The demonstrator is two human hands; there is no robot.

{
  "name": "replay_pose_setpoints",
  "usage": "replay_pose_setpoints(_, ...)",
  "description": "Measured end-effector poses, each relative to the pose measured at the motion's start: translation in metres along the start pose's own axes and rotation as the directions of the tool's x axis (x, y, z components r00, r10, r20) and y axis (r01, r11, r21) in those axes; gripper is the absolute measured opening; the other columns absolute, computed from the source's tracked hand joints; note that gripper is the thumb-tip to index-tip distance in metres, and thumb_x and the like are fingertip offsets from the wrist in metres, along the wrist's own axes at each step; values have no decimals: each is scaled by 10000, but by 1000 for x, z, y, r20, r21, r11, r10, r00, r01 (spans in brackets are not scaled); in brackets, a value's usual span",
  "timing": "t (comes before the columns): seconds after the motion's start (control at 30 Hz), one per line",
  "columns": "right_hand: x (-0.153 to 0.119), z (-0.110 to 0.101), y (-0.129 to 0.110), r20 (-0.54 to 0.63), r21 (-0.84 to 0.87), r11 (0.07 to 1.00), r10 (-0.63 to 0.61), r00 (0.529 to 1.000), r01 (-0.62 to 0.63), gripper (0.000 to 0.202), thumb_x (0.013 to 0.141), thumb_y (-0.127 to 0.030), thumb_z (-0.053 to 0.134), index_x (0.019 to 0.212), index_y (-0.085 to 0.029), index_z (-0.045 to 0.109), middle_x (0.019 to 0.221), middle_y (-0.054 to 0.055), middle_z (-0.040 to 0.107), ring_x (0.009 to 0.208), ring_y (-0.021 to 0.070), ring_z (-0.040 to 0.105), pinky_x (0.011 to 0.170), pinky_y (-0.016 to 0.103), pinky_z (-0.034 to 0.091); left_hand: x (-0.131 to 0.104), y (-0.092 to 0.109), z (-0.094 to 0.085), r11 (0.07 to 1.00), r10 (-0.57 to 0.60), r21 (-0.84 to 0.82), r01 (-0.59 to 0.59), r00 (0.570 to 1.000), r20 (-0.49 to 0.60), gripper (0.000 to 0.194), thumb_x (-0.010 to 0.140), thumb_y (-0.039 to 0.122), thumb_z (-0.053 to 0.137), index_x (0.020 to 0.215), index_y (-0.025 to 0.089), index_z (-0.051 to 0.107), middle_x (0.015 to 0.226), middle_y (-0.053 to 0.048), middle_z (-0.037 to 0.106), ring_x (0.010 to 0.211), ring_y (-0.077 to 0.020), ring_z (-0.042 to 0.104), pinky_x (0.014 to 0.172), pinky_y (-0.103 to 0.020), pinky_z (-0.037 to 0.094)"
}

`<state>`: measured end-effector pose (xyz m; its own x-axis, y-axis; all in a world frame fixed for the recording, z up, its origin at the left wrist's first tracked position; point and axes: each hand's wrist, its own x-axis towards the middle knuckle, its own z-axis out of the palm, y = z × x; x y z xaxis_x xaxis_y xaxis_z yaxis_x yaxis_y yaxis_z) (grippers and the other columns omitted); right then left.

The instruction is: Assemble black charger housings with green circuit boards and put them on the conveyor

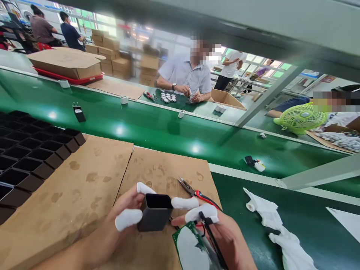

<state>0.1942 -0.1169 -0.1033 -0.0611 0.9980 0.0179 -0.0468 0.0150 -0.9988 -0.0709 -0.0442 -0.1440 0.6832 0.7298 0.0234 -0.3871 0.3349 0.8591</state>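
My left hand (123, 210), with white finger cots on its fingertips, is closed around an open-topped black plastic case (154, 217). The case is held upright over the cardboard. My right hand (227, 228), also in white finger cots, holds a green circuit board (192, 249) partly covered by a white patch, with black and red wires by it. An outstretched right fingertip reaches the case's right edge. Just beyond, long-nosed pliers (191, 190) with red and black handles lie on the cardboard (163, 165), partly hidden behind my right fingers.
Rows of open black cases (36, 157) stand at the left. A green conveyor belt (146, 127) crosses ahead, carrying a black plug adapter (79, 113) and small white pieces. Crumpled white cloth (284, 236) lies at right. Across the belt sits a co-worker (182, 75); a green fan (303, 116) stands nearby.
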Motion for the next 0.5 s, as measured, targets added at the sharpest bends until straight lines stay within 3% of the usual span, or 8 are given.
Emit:
replay_pose_setpoints(0.1, 4, 10, 15, 20, 110, 993, 35, 999, -37, 437, 927, -653, 891, 1017, -225, 881, 974, 168, 862, 998, 386, 870, 916, 513, 715, 5, 2, 3, 995, -99, 12, 103, 976, -193, 473, 1063, 648, 692, 1305, 242, 709, 1398, -105, 705, 1352, -324, 635, 1078, -406, 595)
replay_pose_setpoints(0.2, 2, 18, 22, -5, 175, 984, 21, 1000, -20, 429, 862, -635, 960, 982, -231, 882, 1145, 188, 865, 1120, 386, 846, 955, 511, 707, 3, 3, 6, 979, -76, 160, 127, 953, -294, 555, 1089, 714, 639, 1441, 286, 659, 1426, -103, 676, 1405, -324, 592, 1173, -441, 556)
replay_pose_setpoints(0.3, 3, 25, 18, 45, 212, 977, 31, 999, -40, 396, 900, -618, 933, 963, -230, 888, 1086, 181, 867, 1073, 373, 844, 942, 508, 708, 0, 3, 10, 981, -36, 187, 57, 993, -116, 535, 1119, 675, 623, 1534, 336, 604, 1414, -92, 682, 1374, -302, 640, 1209, -463, 547)
replay_pose_setpoints(0.4, 3, 30, 14, 133, 223, 972, 40, 990, -69, 423, 891, -640, 933, 968, -227, 885, 1033, 165, 858, 989, 365, 836, 895, 506, 701, 1, 0, 13, 986, 76, 144, -89, 992, 96, 543, 1066, 518, 798, 1555, 415, 587, 1456, -66, 629, 1320, -262, 696, 1185, -427, 584)
replay_pose_setpoints(0.5, -1, 30, 12, 159, 214, 976, 2, 987, -36, 453, 832, -645, 980, 991, -233, 880, 1037, 150, 845, 964, 353, 816, 876, 490, 679, 4, -4, 13, 964, 163, 193, -184, 979, 120, 654, 967, 292, 914, 1537, 430, 626, 1442, -64, 573, 1281, -239, 710, 1131, -370, 623)
